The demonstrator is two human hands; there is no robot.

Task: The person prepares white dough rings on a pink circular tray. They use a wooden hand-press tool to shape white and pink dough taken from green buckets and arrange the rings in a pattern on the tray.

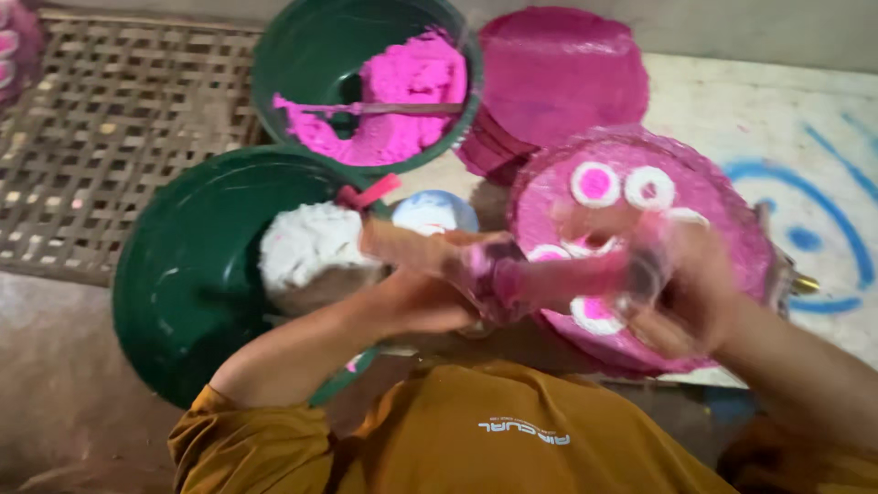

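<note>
Head view, looking down over your orange shirt (476, 439). Landmark: the pink disc (640, 247), a round, flat piece lying at centre right and bearing white rings with pink centres on its upper face. Your right hand (681, 293) lies over the near part of this disc, fingers curled around a blurred pink object (558, 279); your left hand (439, 265) meets the same object at its other end, just left of the disc, also curled in a narrow hold. Motion blur hides what the object is and how firmly each hand holds it. Behind the disc and touching its far edge, a stack of plain pink discs (558, 78). Left of that stack, a dark green basin (311, 46) holding bright pink paste with a stick (384, 108) laid across it. Left of the disc, beyond your left hand, a larger dark green basin (192, 274) holding a lump of white paste (306, 247); a small pale blue-white round thing (434, 212) sits between this basin and the disc. Right of the disc, a pale surface marked with blue painted curves (823, 220). Far left, a woven lattice mat (119, 137).
</note>
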